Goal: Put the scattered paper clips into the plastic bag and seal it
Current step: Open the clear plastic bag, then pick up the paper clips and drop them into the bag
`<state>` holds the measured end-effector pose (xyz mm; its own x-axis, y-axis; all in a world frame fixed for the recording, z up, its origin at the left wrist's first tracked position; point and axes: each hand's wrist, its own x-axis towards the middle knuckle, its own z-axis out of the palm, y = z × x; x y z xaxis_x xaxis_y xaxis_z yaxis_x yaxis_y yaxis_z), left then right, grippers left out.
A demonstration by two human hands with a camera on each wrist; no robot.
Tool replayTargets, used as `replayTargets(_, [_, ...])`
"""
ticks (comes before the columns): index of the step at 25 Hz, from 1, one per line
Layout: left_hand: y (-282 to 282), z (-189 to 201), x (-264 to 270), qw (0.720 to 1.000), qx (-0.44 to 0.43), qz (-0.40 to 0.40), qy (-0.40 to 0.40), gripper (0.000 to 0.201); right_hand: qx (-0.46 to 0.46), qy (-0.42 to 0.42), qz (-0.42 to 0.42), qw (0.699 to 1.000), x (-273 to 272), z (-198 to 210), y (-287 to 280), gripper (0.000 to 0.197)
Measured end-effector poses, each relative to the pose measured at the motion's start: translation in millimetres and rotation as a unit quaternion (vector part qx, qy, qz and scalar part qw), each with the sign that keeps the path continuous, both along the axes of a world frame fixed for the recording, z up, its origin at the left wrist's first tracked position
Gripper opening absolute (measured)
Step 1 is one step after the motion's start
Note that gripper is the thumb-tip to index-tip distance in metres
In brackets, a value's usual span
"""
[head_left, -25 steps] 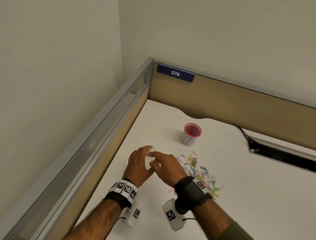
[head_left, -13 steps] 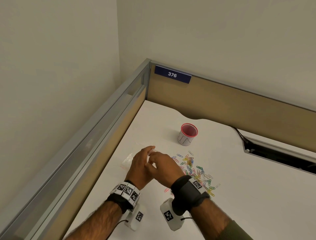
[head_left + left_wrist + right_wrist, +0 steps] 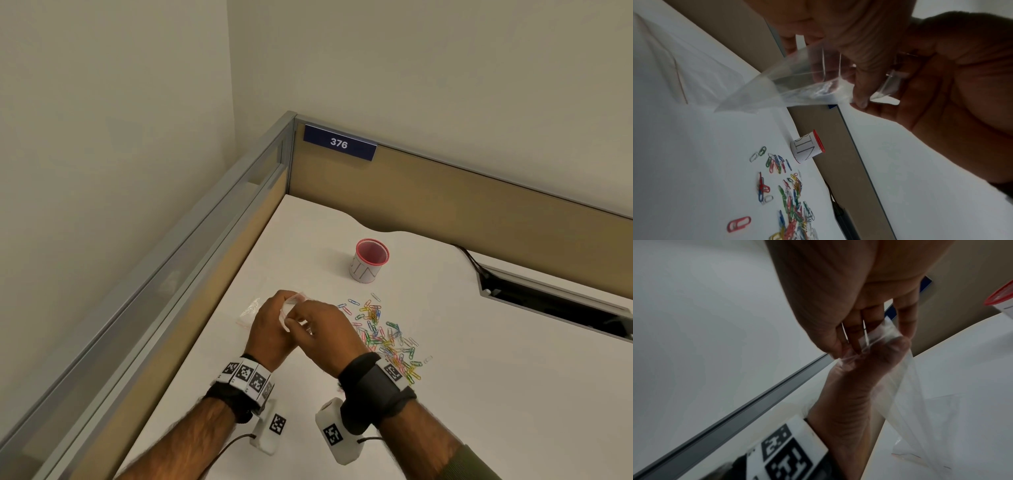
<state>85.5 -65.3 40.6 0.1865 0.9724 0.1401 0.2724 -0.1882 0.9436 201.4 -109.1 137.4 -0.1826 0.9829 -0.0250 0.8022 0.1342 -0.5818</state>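
Observation:
A small clear plastic bag (image 3: 292,307) is held above the white desk (image 3: 479,394) between both hands. My left hand (image 3: 274,322) and my right hand (image 3: 323,330) each pinch its top zip edge. In the left wrist view the bag (image 3: 789,84) hangs slanted from the fingers, with nothing visible inside it. In the right wrist view the zip edge (image 3: 877,334) sits between the fingertips and the bag's body trails down. Several coloured paper clips (image 3: 387,339) lie scattered on the desk just right of my right hand, also seen as paper clips (image 3: 791,198) below the bag.
A red-rimmed cup (image 3: 371,260) stands behind the clips. Another clear plastic piece (image 3: 250,311) lies flat on the desk left of my left hand. Partition walls (image 3: 445,205) close the desk at the back and left. A cable slot (image 3: 555,305) opens at the right.
Both hands stay together on the bag and have barely shifted. The flat plastic piece to the left of my left hand has come into view.

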Motion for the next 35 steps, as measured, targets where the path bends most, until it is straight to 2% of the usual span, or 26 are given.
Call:
replayTargets(2, [-1.6,1.7,3.9,0.998,-0.033,-0.014,-0.050,0.055,-0.003,-0.011,0.007,1.000,4.0,-1.3,-2.7,0.025])
replayTargets(5, [-1.6,0.4,9.6,0.998,-0.036,-0.019,-0.057,0.056,0.016,-0.002,0.006,1.000,9.5,-1.4,-5.8,0.024])
replayTargets(7, [-0.6,4.6,10.6,0.999,-0.014,-0.009,-0.049,0.056,0.066,0.064,-0.023,0.996,14.6,1.9,-9.9,0.020])
replayTargets(9, [4.5,4.9,12.7,0.999,0.002,0.007,-0.051,0.051,0.117,0.151,-0.079,0.978,32.7,1.7,-3.1,0.016])
replayTargets(11, [7.1,9.5,8.6,0.998,0.026,0.024,-0.043,0.045,0.116,0.188,-0.153,0.963,63.9,-7.5,7.1,0.013])
replayTargets(12, [8.5,12.1,5.4,0.998,0.034,0.029,-0.038,0.044,0.095,0.173,-0.196,0.961,87.5,-19.1,11.6,0.012])
replayTargets(14, [9.4,14.8,0.7,0.998,0.041,0.028,-0.033,0.044,0.022,0.078,-0.296,0.952,148.4,-58.3,14.8,0.016])
replayTargets(16, [8.1,14.1,-2.7,0.998,0.045,0.031,-0.025,0.045,-0.093,-0.017,-0.388,0.917,201.2,-97.1,7.9,0.029])
replayTargets(18, [7.3,11.4,-5.1,0.998,0.046,0.035,-0.017,0.045,-0.196,-0.086,-0.437,0.874,226.9,-123.1,-1.3,0.039])
replayTargets(20, [8.1,7.8,-6.7,0.998,0.042,0.038,-0.008,0.047,-0.251,-0.143,-0.439,0.851,222.7,-132.2,-6.7,0.040])
replayTargets(21, [8.7,6.3,-5.9,0.998,0.040,0.037,-0.004,0.049,-0.256,-0.163,-0.428,0.851,215.5,-134.5,-8.6,0.038])
replayTargets(24, [10.5,4.6,-1.2,0.999,0.039,0.025,0.001,0.052,-0.221,-0.163,-0.371,0.887,186.7,-142.6,-5.3,0.034])
replayTargets(26, [11.1,3.6,2.2,0.999,0.040,0.017,-0.002,0.053,-0.198,-0.120,-0.338,0.912,178.3,-146.1,-2.2,0.034])
replayTargets(28, [12.2,1.9,3.7,0.999,0.043,0.013,-0.002,0.053,-0.174,-0.066,-0.345,0.920,182.7,-143.7,-3.0,0.036])
replayTargets(30, [12.7,0.1,4.4,0.999,0.041,0.008,0.001,0.053,-0.180,-0.072,-0.350,0.917,190.0,-138.8,-8.0,0.052])
replayTargets(33, [13.4,-1.6,6.4,0.999,0.036,0.005,0.001,0.053,-0.231,-0.148,-0.284,0.919,183.6,-131.8,-12.7,0.087])
replayTargets(35, [13.3,-3.1,9.0,0.999,0.036,0.000,0.001,0.054,-0.227,-0.166,-0.247,0.927,173.0,-134.3,-9.7,0.087])
